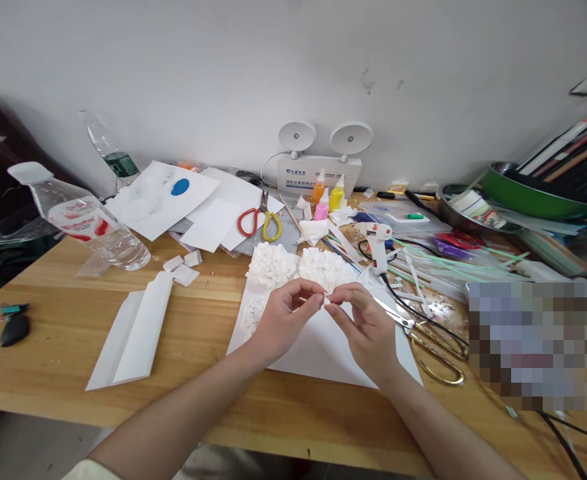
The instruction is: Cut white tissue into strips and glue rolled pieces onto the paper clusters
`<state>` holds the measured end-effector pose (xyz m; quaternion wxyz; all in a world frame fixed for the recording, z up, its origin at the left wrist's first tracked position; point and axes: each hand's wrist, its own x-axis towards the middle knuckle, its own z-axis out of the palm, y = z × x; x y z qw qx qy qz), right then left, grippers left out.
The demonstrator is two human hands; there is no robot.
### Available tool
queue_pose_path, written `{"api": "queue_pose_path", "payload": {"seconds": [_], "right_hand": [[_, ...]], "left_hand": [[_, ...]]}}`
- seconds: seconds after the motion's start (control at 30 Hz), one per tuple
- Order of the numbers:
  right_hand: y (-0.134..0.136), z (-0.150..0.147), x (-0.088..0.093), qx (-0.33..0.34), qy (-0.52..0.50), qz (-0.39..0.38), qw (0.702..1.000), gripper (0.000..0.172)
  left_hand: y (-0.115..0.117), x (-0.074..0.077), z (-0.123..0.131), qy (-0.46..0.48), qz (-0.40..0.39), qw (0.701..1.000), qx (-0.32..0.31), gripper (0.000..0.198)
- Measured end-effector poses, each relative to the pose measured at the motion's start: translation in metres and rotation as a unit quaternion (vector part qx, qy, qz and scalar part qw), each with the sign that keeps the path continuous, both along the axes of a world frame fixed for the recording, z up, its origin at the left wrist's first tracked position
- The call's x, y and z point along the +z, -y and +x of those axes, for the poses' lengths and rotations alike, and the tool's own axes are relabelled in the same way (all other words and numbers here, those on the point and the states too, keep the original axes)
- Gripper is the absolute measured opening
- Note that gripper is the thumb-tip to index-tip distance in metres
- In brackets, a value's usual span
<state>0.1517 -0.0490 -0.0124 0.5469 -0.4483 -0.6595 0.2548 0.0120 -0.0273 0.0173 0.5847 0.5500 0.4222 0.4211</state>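
Note:
My left hand [293, 313] and my right hand [366, 327] meet above a white sheet [318, 353]. Between their fingertips is a small white piece [326, 299], pinched from both sides; it looks like paper, but its shape is hard to make out. Just behind my hands, two clumps of crumpled white bits, a left one [272, 264] and a right one [323, 265], rest on the sheet. More small bits [254, 316] lie at its left, partly hidden by my left hand. Gold-handled scissors [436, 350] lie right of my right hand, their blades partly behind it.
Folded white paper [136, 330] and a water bottle [88, 223] are on the left. Red-and-yellow scissors [261, 223], paint bottles [321, 208] and an emergency lamp [318, 173] stand or lie behind. A white glue gun [376, 247] with a black cord is at the right, among straws and plastic bags.

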Motion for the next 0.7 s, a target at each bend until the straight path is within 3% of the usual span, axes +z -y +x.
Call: {"api": "queue_pose_path", "payload": {"seconds": [0.57, 0.7], "right_hand": [[0.0011, -0.0004, 0.0015, -0.057, -0.034, 0.000, 0.998, 0.004], [0.0005, 0.0013, 0.0040, -0.039, -0.058, -0.022, 0.997, 0.004]], "left_hand": [[0.0015, -0.0080, 0.0006, 0.005, 0.073, 0.997, 0.000, 0.012], [0.0010, -0.0077, 0.0007, 0.015, 0.077, 0.997, -0.001, 0.012]]}}
